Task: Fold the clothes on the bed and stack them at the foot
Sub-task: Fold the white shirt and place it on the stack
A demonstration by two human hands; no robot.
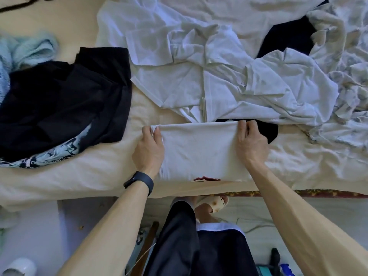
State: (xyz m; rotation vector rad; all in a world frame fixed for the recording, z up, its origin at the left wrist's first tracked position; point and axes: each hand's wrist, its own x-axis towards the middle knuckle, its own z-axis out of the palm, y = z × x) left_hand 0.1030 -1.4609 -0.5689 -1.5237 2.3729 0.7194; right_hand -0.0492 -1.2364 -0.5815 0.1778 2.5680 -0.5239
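A dark red print point(206, 179) peeks from under the near edge of the folded off-white cotton garment point(199, 150); most of it is tucked out of sight and unreadable. A small black cloth point(269, 131) at 2 o'clock is largely covered by the right hand point(252, 142) and by the crumpled white zip-front jacket point(209, 82) at 12 o'clock. At 9 o'clock, a black garment with a pale blue-and-white print point(59, 102) runs off the frame's edge.

The folded garment lies flat and smooth, a neat rectangle on the cream bed sheet point(89, 172), close to the bed's near edge. The left hand point(148, 148), with a dark wristband point(139, 183), pinches its far left corner, fingertips hidden beneath. The right hand's curled fingers pinch the far right corner.
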